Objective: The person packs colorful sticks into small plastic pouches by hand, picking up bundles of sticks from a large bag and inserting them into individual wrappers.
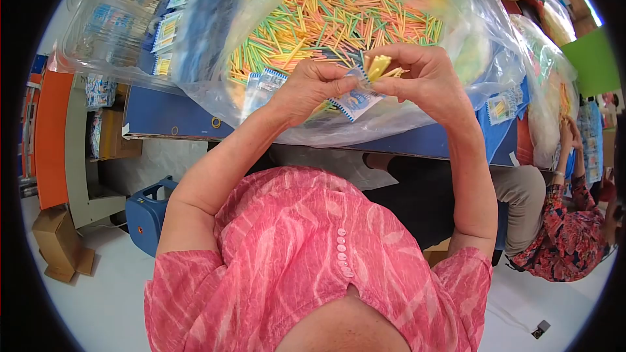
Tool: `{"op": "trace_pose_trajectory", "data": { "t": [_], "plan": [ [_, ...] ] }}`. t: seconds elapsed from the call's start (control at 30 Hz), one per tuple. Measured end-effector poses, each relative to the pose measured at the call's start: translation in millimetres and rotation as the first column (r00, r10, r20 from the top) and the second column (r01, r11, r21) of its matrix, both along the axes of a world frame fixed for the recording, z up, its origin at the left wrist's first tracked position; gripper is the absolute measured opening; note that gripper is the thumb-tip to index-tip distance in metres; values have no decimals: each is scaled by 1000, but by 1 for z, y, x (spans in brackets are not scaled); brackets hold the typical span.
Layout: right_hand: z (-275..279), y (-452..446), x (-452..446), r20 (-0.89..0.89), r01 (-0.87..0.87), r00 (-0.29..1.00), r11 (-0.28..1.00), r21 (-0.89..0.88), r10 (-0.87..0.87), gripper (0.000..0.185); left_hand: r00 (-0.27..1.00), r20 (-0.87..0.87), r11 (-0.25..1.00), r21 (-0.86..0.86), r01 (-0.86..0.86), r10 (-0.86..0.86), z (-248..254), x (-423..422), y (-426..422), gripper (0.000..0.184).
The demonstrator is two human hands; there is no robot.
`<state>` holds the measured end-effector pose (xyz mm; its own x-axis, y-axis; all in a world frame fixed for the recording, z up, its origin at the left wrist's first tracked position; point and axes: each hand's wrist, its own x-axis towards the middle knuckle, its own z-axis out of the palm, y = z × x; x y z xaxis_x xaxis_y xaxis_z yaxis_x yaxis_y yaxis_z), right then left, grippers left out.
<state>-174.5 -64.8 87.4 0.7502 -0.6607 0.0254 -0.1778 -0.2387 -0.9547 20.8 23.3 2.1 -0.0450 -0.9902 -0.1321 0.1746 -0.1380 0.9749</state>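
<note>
Left hand (312, 88) pinches a small printed packet (360, 100) between thumb and fingers at its upper edge. Right hand (422, 78) is closed around a bundle of yellow sticks (379, 65), its thumb against the same packet; whether any stick ends sit inside the packet cannot be determined. Packet and bundle are held above the near side of a large clear plastic bag (313, 134), which contains loose multicoloured sticks (358, 19). Further printed packets (257, 93) lie beside the left forearm. The bag rests on a blue table (156, 112), with rubber bands (216, 122) near its left front edge. A blue stool (149, 215) stands on the floor at left; a co-worker (566, 241) in a floral top is seated at right
</note>
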Motion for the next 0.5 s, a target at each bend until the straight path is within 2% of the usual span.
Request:
{"op": "trace_pose_trajectory", "data": {
  "t": [0.07, 0.17, 0.2, 0.23, 0.3, 0.33, 0.4, 0.43, 0.5],
  "plan": [
    [2, 0, 2, 6, -6, 1000, 1000, -31, 6, 19, 995, -93, 999, -14, -35, 34, -3, -2, -2, 17],
    [3, -3, 1, 132, 35, 991, 999, -37, -30, 18, 990, -130, 997, -45, -60, 54, -2, -1, -3, 20],
    [2, -8, 0, 129, 36, 991, 999, -38, -30, 18, 987, -146, 996, -57, -70, 61, -1, 0, -4, 22],
    [-2, -19, -1, 87, 109, 991, 990, -94, -101, 17, 987, -149, 996, -56, -70, 61, 1, 3, -3, 22],
    [-13, -43, -3, 19, 247, 968, 944, -220, -249, 16, 973, -180, 987, -46, -154, 143, 12, 17, 0, 22],
    [-28, -54, -1, 20, 247, 968, 942, -227, -250, 16, 963, -194, 980, -43, -196, 184, 15, 23, 0, 23],
    [-69, -70, 2, -322, -44, 924, 781, -623, -205, 27, 962, -185, 976, -49, -212, 199, 15, 36, 3, 23],
    [-77, -71, 5, -319, -44, 926, 778, -627, -205, 27, 961, -173, 973, -50, -226, 214, 15, 42, 4, 23],
    [-88, -68, 16, -442, -52, 811, 704, -708, -384, 35, 959, -164, 968, -53, -244, 232, 12, 46, 5, 23]
  ]
}}
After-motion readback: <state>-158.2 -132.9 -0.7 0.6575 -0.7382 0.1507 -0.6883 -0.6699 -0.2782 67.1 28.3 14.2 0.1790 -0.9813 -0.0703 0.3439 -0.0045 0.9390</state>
